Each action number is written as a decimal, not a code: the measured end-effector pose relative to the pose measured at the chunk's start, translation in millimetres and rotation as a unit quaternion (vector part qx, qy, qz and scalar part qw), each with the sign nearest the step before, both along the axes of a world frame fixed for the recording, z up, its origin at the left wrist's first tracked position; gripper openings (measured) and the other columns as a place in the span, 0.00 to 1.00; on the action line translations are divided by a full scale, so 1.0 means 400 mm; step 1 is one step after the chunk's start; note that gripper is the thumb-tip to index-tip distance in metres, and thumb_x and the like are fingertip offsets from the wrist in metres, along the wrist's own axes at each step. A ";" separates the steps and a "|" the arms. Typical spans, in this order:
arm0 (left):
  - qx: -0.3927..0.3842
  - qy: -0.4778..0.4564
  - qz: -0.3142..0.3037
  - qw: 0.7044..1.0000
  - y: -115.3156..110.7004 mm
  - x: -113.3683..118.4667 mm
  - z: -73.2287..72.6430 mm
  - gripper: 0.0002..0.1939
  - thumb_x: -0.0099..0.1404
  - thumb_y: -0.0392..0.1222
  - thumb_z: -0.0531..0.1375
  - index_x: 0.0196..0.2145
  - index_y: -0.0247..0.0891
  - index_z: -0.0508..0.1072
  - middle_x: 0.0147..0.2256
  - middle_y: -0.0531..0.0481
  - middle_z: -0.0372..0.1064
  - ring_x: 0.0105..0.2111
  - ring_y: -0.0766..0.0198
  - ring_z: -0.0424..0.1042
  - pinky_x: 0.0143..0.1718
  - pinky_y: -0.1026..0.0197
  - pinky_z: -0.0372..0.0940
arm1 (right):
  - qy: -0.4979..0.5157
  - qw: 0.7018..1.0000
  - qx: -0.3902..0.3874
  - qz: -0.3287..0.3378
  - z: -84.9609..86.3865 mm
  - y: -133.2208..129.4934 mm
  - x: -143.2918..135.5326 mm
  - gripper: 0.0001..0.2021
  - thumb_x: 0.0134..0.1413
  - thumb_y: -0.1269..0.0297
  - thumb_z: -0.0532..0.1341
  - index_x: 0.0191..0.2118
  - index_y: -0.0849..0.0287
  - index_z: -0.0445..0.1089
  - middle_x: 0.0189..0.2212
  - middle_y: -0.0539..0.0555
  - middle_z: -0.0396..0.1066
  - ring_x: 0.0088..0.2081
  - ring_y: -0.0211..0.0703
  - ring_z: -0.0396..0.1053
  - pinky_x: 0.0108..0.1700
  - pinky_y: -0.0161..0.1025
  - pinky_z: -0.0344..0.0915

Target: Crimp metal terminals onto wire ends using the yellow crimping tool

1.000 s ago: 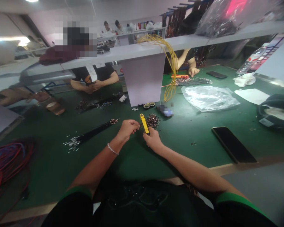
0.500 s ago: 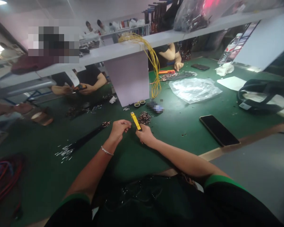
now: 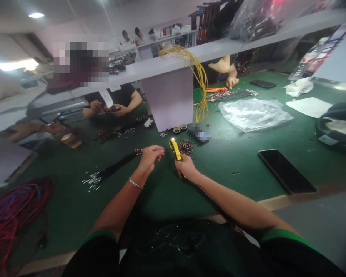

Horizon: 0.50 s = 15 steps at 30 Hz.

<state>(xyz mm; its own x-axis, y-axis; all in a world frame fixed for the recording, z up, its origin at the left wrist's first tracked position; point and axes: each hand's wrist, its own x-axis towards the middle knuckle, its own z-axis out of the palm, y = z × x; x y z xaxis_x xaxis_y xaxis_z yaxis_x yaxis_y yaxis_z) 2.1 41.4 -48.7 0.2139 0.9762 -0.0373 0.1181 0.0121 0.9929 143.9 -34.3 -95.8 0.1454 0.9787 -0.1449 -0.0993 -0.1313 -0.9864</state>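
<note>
Whether the left hand (image 3: 150, 157) holds something between its fingers is too small to tell. The right hand (image 3: 187, 168) hides part of the yellow hand tool (image 3: 175, 149). The left edge cuts off the red and blue cables (image 3: 14, 215). A pixelated object (image 3: 201, 134) cannot be recognised.

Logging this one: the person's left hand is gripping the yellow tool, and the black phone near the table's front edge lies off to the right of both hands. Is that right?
Not quite: the head view shows the right hand gripping the yellow tool, not the left hand. The black phone does lie where you say.
</note>
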 end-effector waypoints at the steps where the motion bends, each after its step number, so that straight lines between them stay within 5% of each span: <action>1: 0.001 -0.002 0.001 1.000 0.000 -0.004 0.005 0.10 0.45 0.38 0.65 0.27 0.30 0.76 0.19 0.51 0.69 0.17 0.72 0.61 0.18 0.68 0.54 | 0.013 1.000 0.001 0.008 0.000 -0.002 0.002 0.06 0.37 0.70 0.55 0.26 0.56 0.57 0.07 0.39 0.54 0.08 0.34 0.53 0.10 0.30 0.51; 15: 0.024 -0.031 0.023 0.999 0.028 -0.081 0.086 0.07 0.46 0.35 0.65 0.26 0.31 0.77 0.19 0.51 0.69 0.18 0.72 0.62 0.19 0.67 0.55 | 0.158 0.978 0.036 0.133 0.040 -0.025 0.028 0.15 0.34 0.71 0.60 0.36 0.62 0.68 0.24 0.51 0.72 0.23 0.42 0.70 0.29 0.40 0.65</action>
<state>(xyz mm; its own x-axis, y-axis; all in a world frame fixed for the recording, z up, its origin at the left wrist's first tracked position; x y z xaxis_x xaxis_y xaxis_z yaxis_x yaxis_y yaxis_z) -30.5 52.5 -14.4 0.1694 0.9853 0.0212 0.0562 -0.0311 0.9979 155.0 -44.4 -80.0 -0.1564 0.9851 -0.0714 -0.3726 -0.1258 -0.9194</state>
